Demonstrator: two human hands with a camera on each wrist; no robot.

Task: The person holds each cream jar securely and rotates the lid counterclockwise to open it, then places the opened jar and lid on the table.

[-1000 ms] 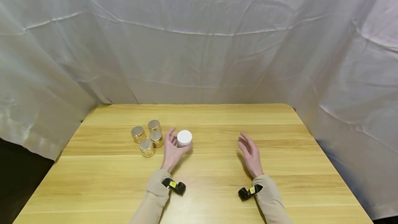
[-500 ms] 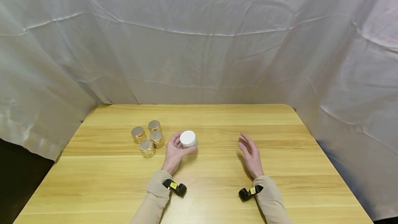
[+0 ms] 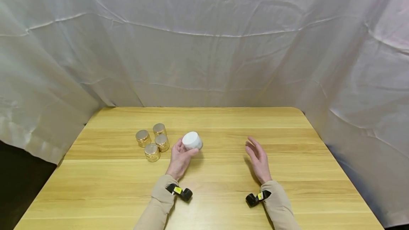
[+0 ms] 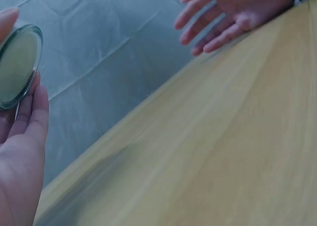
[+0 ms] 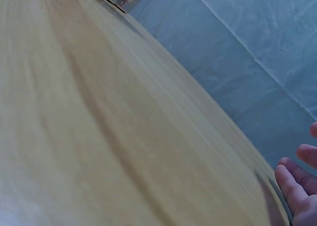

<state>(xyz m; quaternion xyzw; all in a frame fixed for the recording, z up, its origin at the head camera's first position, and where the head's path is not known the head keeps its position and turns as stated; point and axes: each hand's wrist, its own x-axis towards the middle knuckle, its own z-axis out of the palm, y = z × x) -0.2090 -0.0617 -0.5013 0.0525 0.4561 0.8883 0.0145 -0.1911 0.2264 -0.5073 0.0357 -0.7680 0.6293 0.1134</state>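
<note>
Head view: the left hand [image 3: 179, 160] grips the white jar [image 3: 192, 141] tipped above the table [image 3: 220, 180], the right hand [image 3: 259, 164] holds nothing; this looks like a holding step, and the next move likely needs a steady grip

Beige, creased sleeves [image 3: 155, 205] carry black wrist cameras [image 3: 185, 194], each with a yellow label [image 3: 178, 190], perhaps printed, too small to read.

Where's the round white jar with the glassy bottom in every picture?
Head: just left of centre, below the middle, the round white jar with the glassy bottom, tilted in the person's left hand.
Left wrist: upper left, cut off by the edge.
Right wrist: not in it.
Shared landmark: the yellowish wooden tabletop.
</note>
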